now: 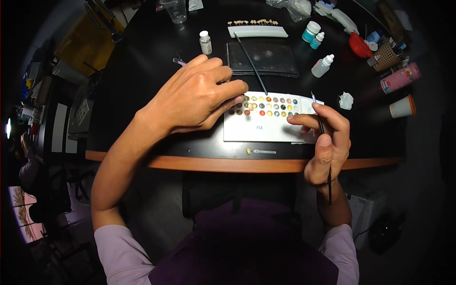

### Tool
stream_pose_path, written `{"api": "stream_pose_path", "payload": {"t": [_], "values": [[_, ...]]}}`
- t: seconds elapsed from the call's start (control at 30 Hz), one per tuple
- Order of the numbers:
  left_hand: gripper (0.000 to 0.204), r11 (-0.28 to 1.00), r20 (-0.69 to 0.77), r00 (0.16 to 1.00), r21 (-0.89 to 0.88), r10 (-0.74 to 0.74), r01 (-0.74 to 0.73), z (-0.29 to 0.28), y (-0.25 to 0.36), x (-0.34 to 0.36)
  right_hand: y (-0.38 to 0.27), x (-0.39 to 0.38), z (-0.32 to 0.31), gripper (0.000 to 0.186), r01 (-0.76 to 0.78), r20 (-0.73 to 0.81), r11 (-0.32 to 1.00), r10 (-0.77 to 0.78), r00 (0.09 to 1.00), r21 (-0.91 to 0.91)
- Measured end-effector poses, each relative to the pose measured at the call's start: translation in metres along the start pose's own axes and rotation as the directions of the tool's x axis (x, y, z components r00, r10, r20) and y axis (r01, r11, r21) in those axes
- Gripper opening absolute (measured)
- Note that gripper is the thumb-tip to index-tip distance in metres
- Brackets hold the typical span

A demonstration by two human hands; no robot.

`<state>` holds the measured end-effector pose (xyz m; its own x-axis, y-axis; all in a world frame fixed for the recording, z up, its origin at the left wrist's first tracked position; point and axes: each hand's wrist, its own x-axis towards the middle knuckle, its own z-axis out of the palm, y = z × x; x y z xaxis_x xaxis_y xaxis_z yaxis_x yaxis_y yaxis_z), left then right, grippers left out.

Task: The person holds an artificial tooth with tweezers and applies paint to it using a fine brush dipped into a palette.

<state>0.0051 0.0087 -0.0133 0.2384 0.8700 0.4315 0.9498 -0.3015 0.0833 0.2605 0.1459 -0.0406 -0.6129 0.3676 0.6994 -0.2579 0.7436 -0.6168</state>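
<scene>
Head view: at the frame's centre, the left hand (197,97) pinches a thin metallic implement (245,99), fingertips together, over a white rectangular palette (242,130) bearing three rows of round, multicoloured spots. Right of centre, the right hand (338,135) grips a slim, dark-shafted brush (329,190), held near vertical.

surface (199,146): black, wood-edged | lying: white palette (247,131), dark slab (270,58), crumpled tissue (346,100) | standing: dropper bottle (321,67), cup (401,108)
</scene>
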Motion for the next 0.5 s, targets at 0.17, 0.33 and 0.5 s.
{"api": "stream_pose_path", "payload": {"t": [0.17,0.33,0.5], "values": [[0.018,0.999,-0.017,0.999,-0.02,0.028,-0.028,0.02,-0.01,0.004,-0.001,-0.009,0.006,0.019,-0.204,0.012,0.965,0.205,0.979,0.167],[0.02,0.999,-0.105,0.994,0.011,0.037,-0.036,0.022,-0.009,0.004,0.007,-0.002,0.006,0.011,-0.085,-0.07,0.996,0.086,0.994,0.015],[0.02,0.999,-0.134,0.991,-0.052,-0.018,0.011,0.024,-0.004,-0.001,0.005,0.001,0.002,0.015,-0.038,0.061,0.994,0.044,0.997,-0.1]]}}
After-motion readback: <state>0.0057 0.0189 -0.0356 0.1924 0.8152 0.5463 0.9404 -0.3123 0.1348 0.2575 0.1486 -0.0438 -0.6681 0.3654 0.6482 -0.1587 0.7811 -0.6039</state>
